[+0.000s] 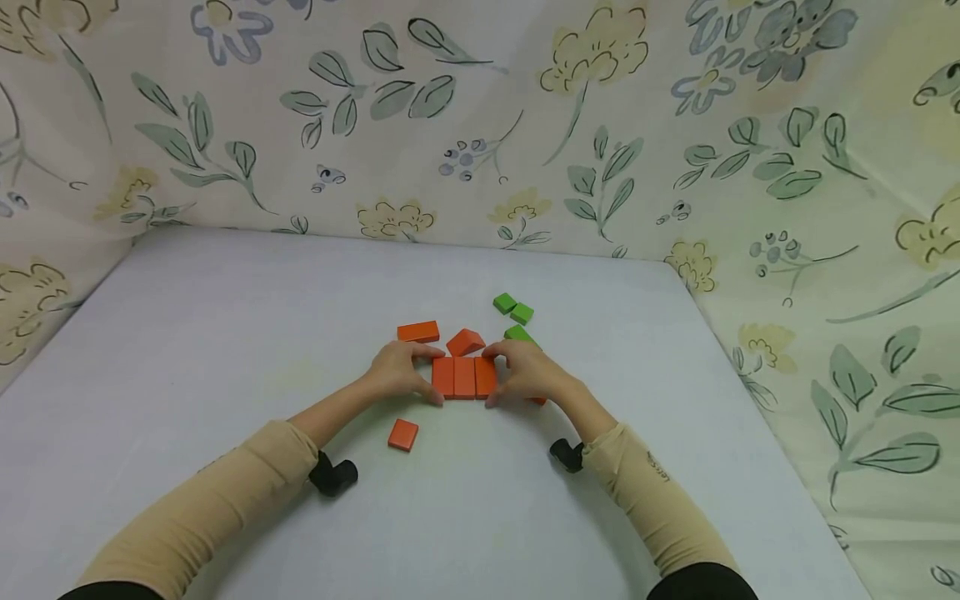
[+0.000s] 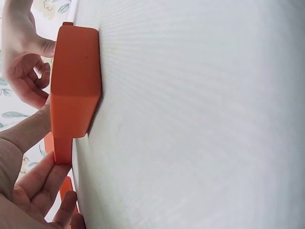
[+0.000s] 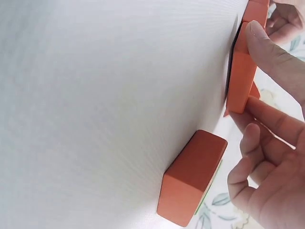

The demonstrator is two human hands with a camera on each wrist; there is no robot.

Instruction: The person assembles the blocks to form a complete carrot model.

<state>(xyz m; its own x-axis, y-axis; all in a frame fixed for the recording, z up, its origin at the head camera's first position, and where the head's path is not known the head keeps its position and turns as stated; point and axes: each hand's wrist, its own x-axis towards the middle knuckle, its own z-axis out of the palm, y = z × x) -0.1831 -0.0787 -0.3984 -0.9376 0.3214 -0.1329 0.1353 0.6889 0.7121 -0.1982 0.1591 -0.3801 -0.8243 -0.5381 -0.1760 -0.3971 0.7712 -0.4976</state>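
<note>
Three orange rectangular blocks lie flat side by side in a row on the white table; the middle block (image 1: pixel 464 377) touches both neighbours. At the row's left end, my left hand (image 1: pixel 399 370) pinches the left orange block (image 1: pixel 442 378) between thumb and fingers. Its mate on the other side, my right hand (image 1: pixel 529 372), grips the right orange block (image 1: pixel 485 377) the same way, thumb at the near end and fingers at the far end. In the right wrist view, the thumb (image 3: pixel 274 57) presses that block's near end. A loose orange block (image 2: pixel 76 62) partly hides the left grip.
Behind the row lie an orange triangular block (image 1: pixel 466 342) and a long orange block (image 1: pixel 418 332). Several green blocks (image 1: pixel 522 313) sit farther back right. A square orange block (image 1: pixel 402 434) lies nearer me; another orange block (image 3: pixel 190 174) rests beside my right hand. Floral cloth (image 1: pixel 480 125) hangs behind.
</note>
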